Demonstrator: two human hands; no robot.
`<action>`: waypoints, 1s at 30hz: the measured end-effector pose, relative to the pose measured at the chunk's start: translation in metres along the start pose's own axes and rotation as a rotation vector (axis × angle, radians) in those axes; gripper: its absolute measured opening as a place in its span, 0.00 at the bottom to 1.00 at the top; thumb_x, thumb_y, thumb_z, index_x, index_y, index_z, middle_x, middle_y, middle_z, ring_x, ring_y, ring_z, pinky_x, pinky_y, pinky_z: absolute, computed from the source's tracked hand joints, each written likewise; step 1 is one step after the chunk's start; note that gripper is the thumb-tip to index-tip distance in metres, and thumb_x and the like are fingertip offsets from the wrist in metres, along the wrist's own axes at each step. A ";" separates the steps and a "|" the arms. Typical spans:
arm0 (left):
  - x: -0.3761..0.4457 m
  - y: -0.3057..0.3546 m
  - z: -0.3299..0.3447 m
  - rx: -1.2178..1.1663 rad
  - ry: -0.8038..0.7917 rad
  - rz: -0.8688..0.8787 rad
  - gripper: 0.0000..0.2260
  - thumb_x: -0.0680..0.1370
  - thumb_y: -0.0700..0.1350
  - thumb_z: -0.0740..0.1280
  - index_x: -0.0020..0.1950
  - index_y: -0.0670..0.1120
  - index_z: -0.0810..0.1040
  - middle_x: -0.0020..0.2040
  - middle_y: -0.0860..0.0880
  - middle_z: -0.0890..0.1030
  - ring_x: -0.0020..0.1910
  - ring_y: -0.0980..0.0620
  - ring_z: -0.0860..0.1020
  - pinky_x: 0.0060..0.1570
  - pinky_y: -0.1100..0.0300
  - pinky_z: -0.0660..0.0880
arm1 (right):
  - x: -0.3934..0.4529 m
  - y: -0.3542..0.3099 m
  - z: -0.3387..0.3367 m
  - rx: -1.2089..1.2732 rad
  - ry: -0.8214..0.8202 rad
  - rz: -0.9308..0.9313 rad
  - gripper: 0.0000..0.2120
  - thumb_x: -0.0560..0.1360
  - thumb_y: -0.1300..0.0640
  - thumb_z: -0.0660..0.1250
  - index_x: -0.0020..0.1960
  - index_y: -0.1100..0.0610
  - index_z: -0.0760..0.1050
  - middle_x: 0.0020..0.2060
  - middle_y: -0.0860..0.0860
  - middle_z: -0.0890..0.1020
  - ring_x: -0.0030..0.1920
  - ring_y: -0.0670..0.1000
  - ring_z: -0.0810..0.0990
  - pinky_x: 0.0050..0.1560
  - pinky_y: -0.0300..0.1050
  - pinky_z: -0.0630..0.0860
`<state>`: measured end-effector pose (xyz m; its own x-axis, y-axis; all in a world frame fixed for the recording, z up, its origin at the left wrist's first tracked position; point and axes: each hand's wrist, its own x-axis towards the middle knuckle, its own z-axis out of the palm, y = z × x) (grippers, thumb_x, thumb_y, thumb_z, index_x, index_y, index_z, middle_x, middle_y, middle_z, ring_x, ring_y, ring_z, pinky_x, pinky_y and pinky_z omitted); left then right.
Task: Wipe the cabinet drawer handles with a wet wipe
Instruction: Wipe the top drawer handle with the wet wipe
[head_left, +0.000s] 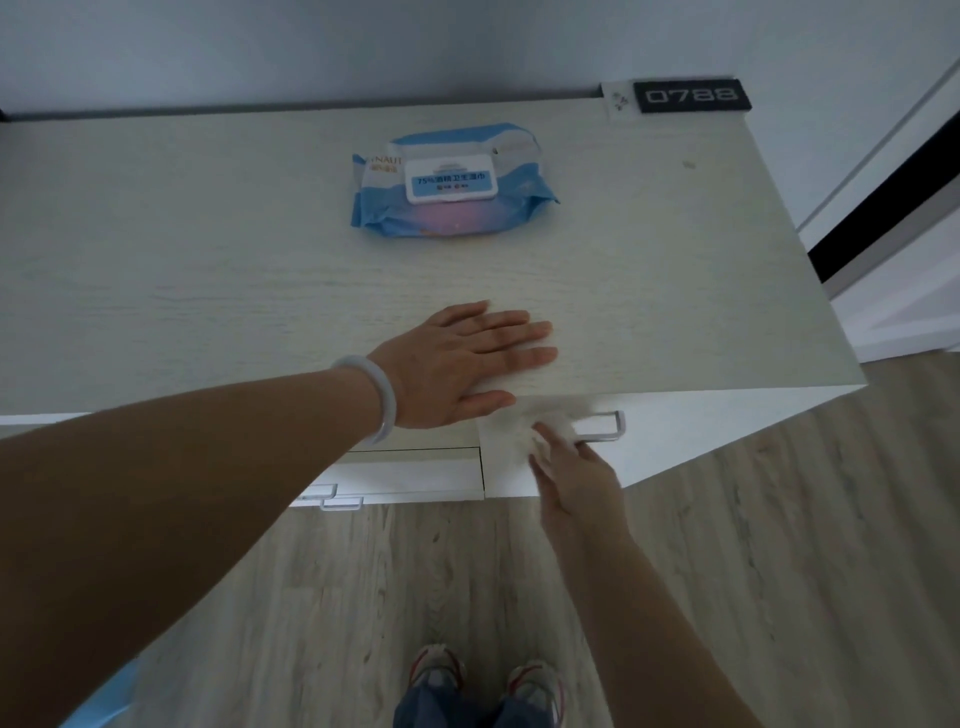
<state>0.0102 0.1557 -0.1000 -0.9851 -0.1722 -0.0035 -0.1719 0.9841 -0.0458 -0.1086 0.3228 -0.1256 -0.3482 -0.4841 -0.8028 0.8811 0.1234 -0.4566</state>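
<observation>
Left hand (457, 358): lying flat, fingers straight, pressing on the cabinet (675, 291) top near its front edge. Right hand (571, 467): pinching a white wet wipe (556, 423) against the top drawer handle (602, 426). Wipes pack (452, 179): sitting further back on the top.

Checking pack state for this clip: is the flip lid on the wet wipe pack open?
No, the white flip lid lies flat and closed on the blue wet wipe pack on the cabinet top.
</observation>
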 end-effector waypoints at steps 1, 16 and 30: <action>0.000 0.000 0.000 0.005 -0.006 0.002 0.25 0.83 0.59 0.48 0.80 0.55 0.52 0.80 0.54 0.52 0.79 0.53 0.52 0.76 0.49 0.52 | 0.000 -0.001 -0.002 -0.111 0.005 -0.044 0.04 0.73 0.60 0.72 0.46 0.61 0.80 0.38 0.49 0.83 0.37 0.43 0.83 0.50 0.39 0.77; 0.001 0.003 -0.005 0.027 -0.037 -0.003 0.25 0.83 0.57 0.49 0.80 0.53 0.52 0.80 0.52 0.52 0.79 0.52 0.51 0.76 0.48 0.53 | 0.000 -0.016 -0.018 0.089 0.054 -0.107 0.14 0.80 0.57 0.63 0.62 0.64 0.74 0.52 0.51 0.78 0.39 0.36 0.79 0.41 0.24 0.73; 0.000 0.001 -0.002 0.030 -0.044 -0.002 0.26 0.83 0.59 0.47 0.80 0.54 0.51 0.80 0.52 0.52 0.79 0.52 0.52 0.76 0.48 0.53 | -0.002 -0.002 -0.006 -0.173 0.072 -0.114 0.03 0.74 0.61 0.70 0.46 0.60 0.80 0.39 0.50 0.84 0.40 0.45 0.82 0.56 0.44 0.78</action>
<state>0.0096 0.1562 -0.0985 -0.9832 -0.1766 -0.0474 -0.1727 0.9821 -0.0753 -0.1112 0.3285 -0.1252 -0.4703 -0.4409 -0.7645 0.7687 0.2209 -0.6003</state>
